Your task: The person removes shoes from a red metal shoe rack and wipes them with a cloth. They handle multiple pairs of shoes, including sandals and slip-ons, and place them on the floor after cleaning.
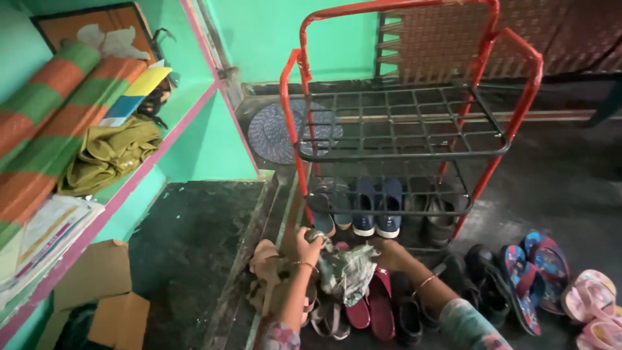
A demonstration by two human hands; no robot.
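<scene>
A: Biggest first. One red metal shoe rack (414, 123) with dark wire shelves, two shelves visible, standing on the dark floor (194, 233). Top shelf bare.

B: Left side?

A: One green wall shelf with pink edging (188, 110); on it two rolled orange-and-green mats (58, 110), one olive cloth bundle (110, 155), one stack of papers (45, 227). One round woven mat (278, 133) behind the rack. One brown cardboard piece (103, 285) bottom left.

B: Shoes?

A: Lower rack shelf: one blue pair (378, 207), one dark pair (440, 214) beside it, maybe one more at the left, too dim to count. Floor: one blue-red patterned sandal pair (534, 272), one pink pair (593, 304), one maroon pair (372, 308), some black ones.

B: Hands?

A: Two, bangle on each wrist. Left hand (310, 243) closed, gripping the top of one crumpled grey-green cloth (346, 272). Right hand (387, 251) is against the cloth's other side; fingers hidden, cannot tell if it grips.

B: Cloth location?

A: Just in front of the rack's base, over the floor shoes, between both hands.
</scene>
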